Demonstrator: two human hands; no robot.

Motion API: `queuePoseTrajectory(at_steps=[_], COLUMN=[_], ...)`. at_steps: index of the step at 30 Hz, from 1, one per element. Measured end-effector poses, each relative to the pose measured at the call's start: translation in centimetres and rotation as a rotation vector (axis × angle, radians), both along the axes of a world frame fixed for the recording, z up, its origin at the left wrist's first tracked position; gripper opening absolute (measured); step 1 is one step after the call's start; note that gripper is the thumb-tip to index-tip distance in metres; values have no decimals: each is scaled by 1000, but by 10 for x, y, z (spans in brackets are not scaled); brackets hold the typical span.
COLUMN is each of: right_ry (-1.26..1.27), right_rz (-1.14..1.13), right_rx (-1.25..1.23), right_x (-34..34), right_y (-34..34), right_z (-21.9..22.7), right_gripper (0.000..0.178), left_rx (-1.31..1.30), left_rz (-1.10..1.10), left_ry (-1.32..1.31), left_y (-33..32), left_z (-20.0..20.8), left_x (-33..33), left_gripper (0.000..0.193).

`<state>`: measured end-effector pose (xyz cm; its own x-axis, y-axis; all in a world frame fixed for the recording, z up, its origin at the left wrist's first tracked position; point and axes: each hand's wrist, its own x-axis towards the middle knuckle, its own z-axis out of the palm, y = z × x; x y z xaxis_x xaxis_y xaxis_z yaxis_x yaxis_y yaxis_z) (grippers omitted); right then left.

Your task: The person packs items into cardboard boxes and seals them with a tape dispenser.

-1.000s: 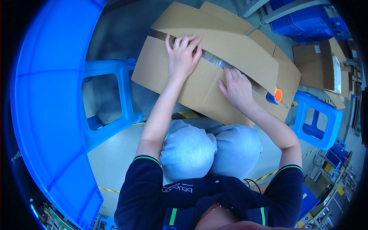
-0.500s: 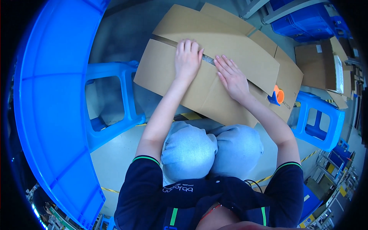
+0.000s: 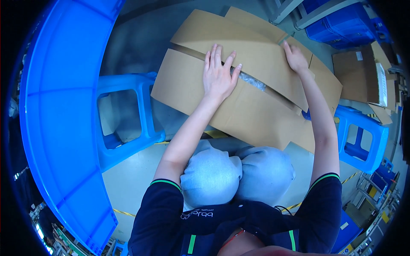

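Fingers (image 3: 217, 55) of the left hand (image 3: 218, 79) spread flat, gripping nothing, on the carton (image 3: 247, 51), upper centre; clear plastic (image 3: 253, 80) shows inside, between flaps (image 3: 256, 106). Right hand (image 3: 296, 59), upper right: partly bent fingers, hold unclear.

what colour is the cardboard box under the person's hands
The cardboard box is light brown, seen best in the head view.

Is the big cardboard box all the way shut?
Not quite shut: the cardboard box has its near flap and far flap folded over, but a gap between them shows shiny plastic.
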<state>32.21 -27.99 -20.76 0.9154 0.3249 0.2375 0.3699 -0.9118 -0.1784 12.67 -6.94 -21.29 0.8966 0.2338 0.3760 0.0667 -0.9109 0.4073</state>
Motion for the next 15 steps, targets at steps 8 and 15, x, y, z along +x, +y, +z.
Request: queuePoseTrajectory(at_steps=[8, 15], right_ry=[435, 421], right_rz=[-365, -511], right_rx=[-182, -69], right_x=[-16, -83], right_y=[-20, -44], right_z=[-16, -14], right_gripper=[69, 63], left_rx=[33, 183], left_rz=[-117, -485], left_ry=[50, 36], left_y=[15, 49], left_z=[-8, -2], left_x=[9, 52], left_gripper=[42, 46])
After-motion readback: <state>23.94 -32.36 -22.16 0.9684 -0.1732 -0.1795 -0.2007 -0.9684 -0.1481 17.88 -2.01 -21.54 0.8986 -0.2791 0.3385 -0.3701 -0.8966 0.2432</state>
